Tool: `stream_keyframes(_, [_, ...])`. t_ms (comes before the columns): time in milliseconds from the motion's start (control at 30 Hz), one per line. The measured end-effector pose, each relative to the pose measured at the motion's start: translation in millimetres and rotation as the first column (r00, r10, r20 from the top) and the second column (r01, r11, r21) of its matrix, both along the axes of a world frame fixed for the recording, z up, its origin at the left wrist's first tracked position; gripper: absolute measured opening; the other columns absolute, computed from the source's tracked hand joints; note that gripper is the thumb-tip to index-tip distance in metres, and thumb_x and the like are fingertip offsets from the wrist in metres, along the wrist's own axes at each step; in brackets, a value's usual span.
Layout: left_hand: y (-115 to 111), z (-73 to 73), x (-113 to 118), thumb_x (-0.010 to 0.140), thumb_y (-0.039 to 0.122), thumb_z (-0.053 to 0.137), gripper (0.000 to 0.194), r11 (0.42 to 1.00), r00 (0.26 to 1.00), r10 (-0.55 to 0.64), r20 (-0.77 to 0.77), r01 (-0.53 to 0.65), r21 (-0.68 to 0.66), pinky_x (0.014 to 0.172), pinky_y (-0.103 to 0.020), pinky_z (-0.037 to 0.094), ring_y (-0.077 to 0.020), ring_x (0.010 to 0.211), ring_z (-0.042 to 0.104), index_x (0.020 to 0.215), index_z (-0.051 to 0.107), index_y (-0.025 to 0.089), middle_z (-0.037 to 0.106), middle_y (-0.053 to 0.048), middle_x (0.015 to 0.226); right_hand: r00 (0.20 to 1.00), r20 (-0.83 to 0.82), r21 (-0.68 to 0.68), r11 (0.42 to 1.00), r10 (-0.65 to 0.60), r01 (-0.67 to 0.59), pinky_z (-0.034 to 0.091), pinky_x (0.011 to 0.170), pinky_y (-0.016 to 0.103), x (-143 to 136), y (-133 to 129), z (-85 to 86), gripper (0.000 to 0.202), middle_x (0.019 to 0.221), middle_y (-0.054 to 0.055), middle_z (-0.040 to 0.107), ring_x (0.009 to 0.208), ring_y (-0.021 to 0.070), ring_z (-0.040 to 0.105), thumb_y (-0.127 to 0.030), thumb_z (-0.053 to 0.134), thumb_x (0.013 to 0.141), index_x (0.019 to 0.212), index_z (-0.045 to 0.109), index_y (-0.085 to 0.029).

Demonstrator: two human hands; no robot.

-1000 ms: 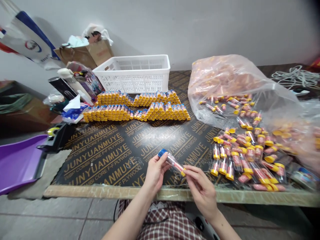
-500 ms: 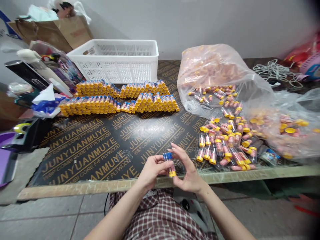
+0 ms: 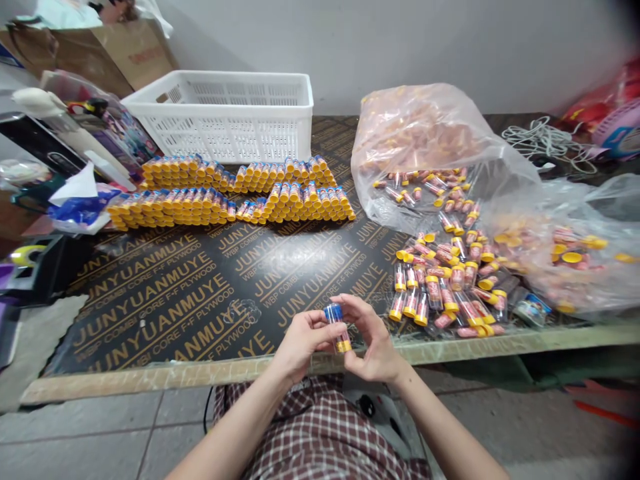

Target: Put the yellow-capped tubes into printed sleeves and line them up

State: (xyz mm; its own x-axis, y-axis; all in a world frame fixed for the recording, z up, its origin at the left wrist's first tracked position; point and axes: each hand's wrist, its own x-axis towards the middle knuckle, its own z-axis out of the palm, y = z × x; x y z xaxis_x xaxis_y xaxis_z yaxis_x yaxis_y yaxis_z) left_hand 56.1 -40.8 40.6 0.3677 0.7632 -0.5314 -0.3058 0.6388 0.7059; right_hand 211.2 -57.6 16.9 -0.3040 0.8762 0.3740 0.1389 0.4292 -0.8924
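Observation:
A small clear tube (image 3: 337,328) with a blue top and yellow bottom is tilted near the table's front edge. My left hand (image 3: 303,341) pinches it between thumb and fingers. Around its right side curves my right hand (image 3: 371,343), fingertips at the blue top and thumb by the yellow end. Loose tubes with yellow caps (image 3: 445,287) lie in a pile to the right. Stacked rows of tubes (image 3: 175,207), yellow ends forward, stand at the back left.
Behind the stacked rows is a white basket (image 3: 220,133). A clear plastic bag (image 3: 415,127) with more tubes lies at the back right, near a coiled cable (image 3: 545,143). Bottles, tissues (image 3: 83,200) and a cardboard box crowd the left side.
My right fingers have come in from apart to touch the tube's blue top. The whole view has shifted slightly, with table items appearing further left.

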Motion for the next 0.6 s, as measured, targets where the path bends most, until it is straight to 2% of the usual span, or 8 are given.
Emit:
stream_keyframes(200, [-1,3.1,-1,0.058,0.031,0.081,0.032,0.999,0.999,-0.037,-0.026,0.037,0.030,0.053,-0.018,0.043,-0.0077,0.055,0.056,0.076,0.067,0.009,0.065,-0.003,0.065,1.000,-0.023,-0.003,1.000,-0.015,0.015,0.048,0.096,0.037,-6,1,5.6,0.087,0.131,0.008,0.046,0.113,0.0221,0.054,-0.001,0.050,0.057,0.138,0.030,-0.027])
stream_keyframes(333, [6,6.6,-3,0.058,0.036,0.080,0.037,0.997,0.986,-0.072,-0.152,0.077,0.030,0.060,-0.020,0.047,-0.0109,0.062,0.060,0.082,0.066,0.011,0.067,-0.002,0.070,0.999,0.024,0.052,0.998,-0.035,0.033,0.047,0.097,0.035,-5,1,12.3,0.084,0.135,0.008,0.043,0.116,0.0209,0.052,-0.013,0.058,0.063,0.140,0.026,-0.026])
stream_keyframes(400, [24,1.1,-4,0.054,0.039,0.081,0.042,0.994,0.965,-0.054,-0.257,0.076,0.074,0.062,-0.022,0.048,-0.0130,0.064,0.061,0.082,0.064,0.013,0.068,-0.002,0.072,0.984,0.126,0.131,0.985,-0.129,0.113,0.042,0.102,0.038,18,5,13.5,0.090,0.144,0.009,0.034,0.125,0.0245,0.044,-0.029,0.070,0.063,0.141,0.025,-0.026])
stream_keyframes(433, [36,-3.2,-4,0.051,0.040,0.082,0.046,0.991,0.945,-0.043,-0.323,0.081,0.104,0.062,-0.023,0.048,-0.0146,0.066,0.062,0.082,0.062,0.013,0.068,-0.002,0.072,0.951,0.193,0.160,0.964,-0.244,0.215,0.040,0.104,0.039,36,7,14.9,0.091,0.145,0.009,0.032,0.128,0.0253,0.041,-0.036,0.073,0.062,0.140,0.027,-0.025])
stream_keyframes(467, [50,-7.8,-3,0.046,0.039,0.084,0.051,0.985,0.914,-0.029,-0.404,0.095,0.144,0.060,-0.024,0.047,-0.0161,0.065,0.062,0.084,0.061,0.014,0.069,-0.002,0.070,0.872,0.275,0.180,0.913,-0.404,0.366,0.039,0.104,0.039,60,6,17.3,0.087,0.143,0.009,0.036,0.127,0.0245,0.042,-0.040,0.072,0.065,0.139,0.029,-0.025])
stream_keyframes(500, [63,-12.1,-3,0.044,0.040,0.084,0.057,0.973,0.874,-0.005,-0.486,0.117,0.200,0.059,-0.025,0.046,-0.0170,0.062,0.061,0.089,0.059,0.016,0.068,-0.001,0.067,0.742,0.350,0.200,0.819,-0.572,0.537,0.039,0.103,0.038,87,4,20.5,0.077,0.138,0.009,0.042,0.125,0.0230,0.044,-0.040,0.068,0.070,0.136,0.033,-0.024])
stream_keyframes(567, [86,-18.5,-2,0.044,0.044,0.082,0.063,0.931,0.783,0.022,-0.621,0.210,0.297,0.055,-0.027,0.044,-0.0186,0.053,0.059,0.096,0.058,0.018,0.064,0.001,0.056,0.298,0.513,0.261,0.477,-0.805,0.839,0.042,0.097,0.035,147,-5,27.5,0.050,0.125,0.008,0.053,0.114,0.0187,0.052,-0.033,0.052,0.082,0.130,0.041,-0.023])
stream_keyframes(600, [95,-20.3,-2,0.046,0.047,0.081,0.063,0.906,0.738,0.043,-0.673,0.256,0.338,0.054,-0.028,0.042,-0.0198,0.050,0.057,0.098,0.058,0.018,0.062,0.002,0.050,0.194,0.543,0.271,0.390,-0.817,0.880,0.040,0.098,0.038,177,-10,29.9,0.042,0.122,0.010,0.055,0.114,0.0213,0.051,-0.028,0.048,0.083,0.125,0.047,-0.020])
